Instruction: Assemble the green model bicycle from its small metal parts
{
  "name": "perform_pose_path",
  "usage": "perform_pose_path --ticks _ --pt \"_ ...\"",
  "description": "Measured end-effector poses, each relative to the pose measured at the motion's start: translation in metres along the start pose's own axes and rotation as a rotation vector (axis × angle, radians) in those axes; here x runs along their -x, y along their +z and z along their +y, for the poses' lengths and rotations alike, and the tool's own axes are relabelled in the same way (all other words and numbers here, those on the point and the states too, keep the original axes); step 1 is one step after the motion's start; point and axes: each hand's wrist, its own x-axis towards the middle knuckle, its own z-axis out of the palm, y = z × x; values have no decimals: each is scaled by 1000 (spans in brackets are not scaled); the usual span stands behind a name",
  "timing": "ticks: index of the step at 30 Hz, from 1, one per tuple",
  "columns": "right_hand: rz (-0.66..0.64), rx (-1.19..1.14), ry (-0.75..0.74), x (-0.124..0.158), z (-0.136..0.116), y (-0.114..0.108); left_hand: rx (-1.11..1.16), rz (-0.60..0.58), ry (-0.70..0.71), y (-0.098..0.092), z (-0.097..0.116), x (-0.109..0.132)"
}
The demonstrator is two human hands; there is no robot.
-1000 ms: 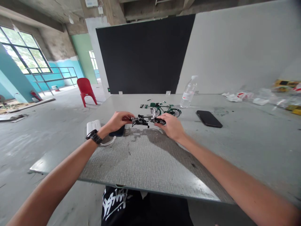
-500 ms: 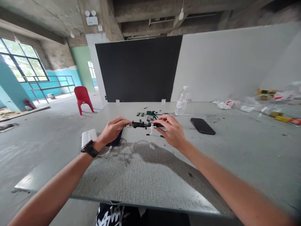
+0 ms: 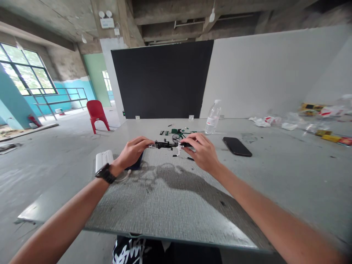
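Observation:
A small black model frame (image 3: 165, 145) with silvery parts hangs level above the table between my hands. At its left end, my left hand (image 3: 135, 150) pinches it with closed fingers. My right hand (image 3: 201, 151) grips its right end, the fingers closed beside a white-silver piece (image 3: 179, 148). Just behind the frame a green model bicycle (image 3: 178, 136) with a black wheel lies on the table, small green and black pieces near it. My fingertips partly hide both ends of the frame.
A black phone (image 3: 237, 146) and a clear bottle (image 3: 212, 117) are to the right. A white power bank (image 3: 103, 160) with a cable and a dark blue object (image 3: 135, 163) are by my left hand. Plastic bags and wrappers (image 3: 288, 121) lie far right on the grey table (image 3: 154, 205).
The frame and the white-silver piece have shifted very slightly right and up. Both hands keep their hold, almost in place.

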Motion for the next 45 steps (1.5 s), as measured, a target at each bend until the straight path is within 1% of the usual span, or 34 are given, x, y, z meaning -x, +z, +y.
perform_pose_path --ticks 2,3,7,9,13,15,18,23,29,40,45 --pt "-24 -11 4 0 2 3 29 -35 -14 0 -1 -1" --pt "-57 -17 11 1 3 6 47 -60 -30 0 -2 -2" --pt "-280 -46 75 4 12 21 124 -179 -157 4 -4 -3" --pt "-355 -54 110 6 16 30 185 -215 -247 9 -7 -2" --pt "-400 -104 155 6 22 41 250 -254 -418 18 -16 3" --pt "-422 -155 180 4 23 42 273 -271 -471 22 -20 5" --pt "-433 -213 238 2 24 41 322 -265 -528 25 -23 7" --pt "-416 -265 278 3 26 40 366 -260 -535 28 -23 8" --pt "-415 -271 258 3 28 39 375 -277 -516 27 -25 9" --pt "-418 -267 261 2 24 42 356 -290 -552 20 -24 5" --pt "-404 -290 244 3 22 45 315 -318 -535 15 -24 3"
